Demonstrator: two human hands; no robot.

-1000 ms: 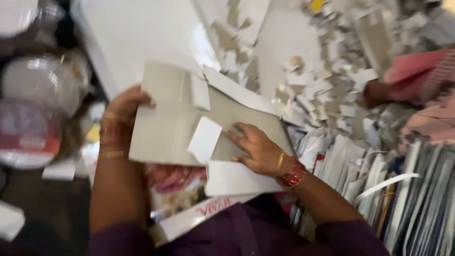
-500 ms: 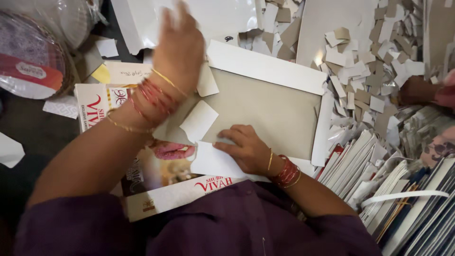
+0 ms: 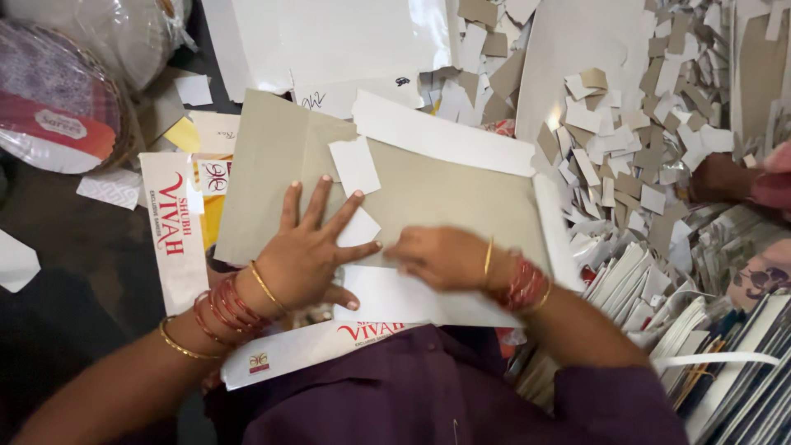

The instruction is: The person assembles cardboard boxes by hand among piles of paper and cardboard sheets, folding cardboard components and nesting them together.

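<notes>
Grey-brown cardboard, a flat unfolded box blank with white flaps (image 3: 428,194), lies across the person's lap on top of white printed cartons with red lettering (image 3: 173,231), its far edge toward the heap of grey and white card offcuts (image 3: 626,140). Left hand (image 3: 309,251): fingers spread wide and pressed flat on the near-left part of the blank, fingertips touching a small white square flap (image 3: 357,228); it grips nothing. Right hand (image 3: 441,257): fingers drawn together and curled at the near edge, apparently pinching or pressing the white bottom flap (image 3: 412,298), though the fingertips are hidden and the grip cannot be told for certain. To fold cleanly, the flat hand should, by this view, hold the panel firm beside the crease while the other runs the flap over squarely along the scored line. A second person's hand (image 3: 725,177) rests at the right edge, well apart; a plastic-wrapped round basket (image 3: 58,99) sits at the far left.
</notes>
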